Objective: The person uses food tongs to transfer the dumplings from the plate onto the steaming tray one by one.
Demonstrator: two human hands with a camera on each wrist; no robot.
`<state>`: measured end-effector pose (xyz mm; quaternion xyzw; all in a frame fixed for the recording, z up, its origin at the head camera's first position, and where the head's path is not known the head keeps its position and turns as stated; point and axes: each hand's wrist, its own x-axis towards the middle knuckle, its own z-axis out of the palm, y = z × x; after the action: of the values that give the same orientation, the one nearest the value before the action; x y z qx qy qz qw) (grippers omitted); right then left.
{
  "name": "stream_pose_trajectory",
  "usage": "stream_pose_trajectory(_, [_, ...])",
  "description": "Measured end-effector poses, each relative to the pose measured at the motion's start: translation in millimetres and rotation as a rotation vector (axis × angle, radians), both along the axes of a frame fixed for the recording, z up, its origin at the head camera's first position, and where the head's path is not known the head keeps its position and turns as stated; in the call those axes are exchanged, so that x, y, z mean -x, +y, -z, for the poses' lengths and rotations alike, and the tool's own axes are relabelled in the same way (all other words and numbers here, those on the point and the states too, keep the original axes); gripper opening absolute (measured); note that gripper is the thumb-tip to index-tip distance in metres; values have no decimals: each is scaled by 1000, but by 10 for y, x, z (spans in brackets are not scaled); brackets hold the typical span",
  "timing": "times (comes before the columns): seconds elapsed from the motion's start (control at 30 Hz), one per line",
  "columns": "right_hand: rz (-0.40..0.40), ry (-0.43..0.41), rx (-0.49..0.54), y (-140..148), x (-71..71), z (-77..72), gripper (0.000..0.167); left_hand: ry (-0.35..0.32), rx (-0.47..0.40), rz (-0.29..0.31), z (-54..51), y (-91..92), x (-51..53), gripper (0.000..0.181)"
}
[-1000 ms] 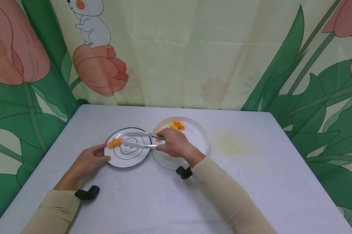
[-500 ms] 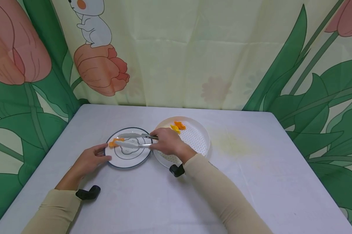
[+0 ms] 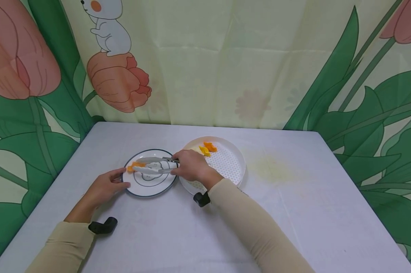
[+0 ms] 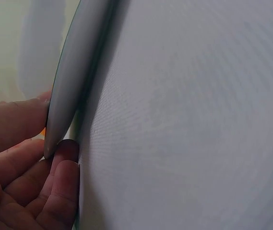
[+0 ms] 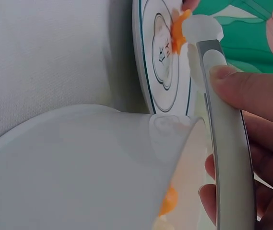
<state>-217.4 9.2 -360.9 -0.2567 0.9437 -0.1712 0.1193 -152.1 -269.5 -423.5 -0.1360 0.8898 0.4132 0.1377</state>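
Note:
My left hand (image 3: 104, 187) pinches the left rim of a white plate (image 3: 151, 192) with dark ring lines. In the left wrist view, the thumb and fingers lie on both sides of the plate's edge (image 4: 81, 57). On the plate's left part sits an orange piece (image 3: 131, 167) with an uneven outline, its kind unclear. My right hand (image 3: 193, 165) grips metal tongs (image 5: 230, 143) with pale, whitish tips. The tips reach the orange piece from the right, one on each side; whether they squeeze it, I cannot tell.
Right of the plate stands a white round dish (image 3: 231, 163) with a dimpled or perforated base, partly under my right hand. It holds a yellow piece (image 3: 204, 151) and an orange chunk (image 3: 210, 146). A white cloth (image 3: 164, 235) covers the table; a printed curtain (image 3: 205, 76) hangs behind.
My right hand has moved left with the tongs, whose tips now reach farther over the orange piece and stand closer together. The yellow piece in the dish shows more fully. My left hand stays put.

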Motion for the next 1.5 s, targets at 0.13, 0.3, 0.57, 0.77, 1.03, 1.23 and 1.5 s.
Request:
stream_pose_trajectory(0.13, [-3, 18, -30, -34, 12, 22, 49, 0, 1, 0, -10, 7, -3, 82])
stream_pose_trajectory(0.3, [-1, 32, -44, -45, 17, 36, 47, 3, 7, -2, -14, 16, -3, 82])
stream_pose_trajectory(0.57, [16, 28, 28, 82, -17, -2, 46, 4, 5, 2, -11, 11, -6, 81])
stream_pose_trajectory(0.77, [8, 45, 91, 285, -60, -91, 45, 9, 5, 1, -7, 13, 0, 82])
stream_pose_trajectory(1.03, [77, 92, 161, 694, -133, -186, 44, 27, 3, 9, -8, 18, -20, 81])
stream_pose_trajectory(1.23, [165, 39, 243, 1039, -205, -209, 48, 39, 4, 22, -15, 8, -39, 81])
stream_pose_trajectory(1.5, [266, 26, 273, 1496, -268, -210, 50, 49, 7, 32, -22, -3, -42, 81])
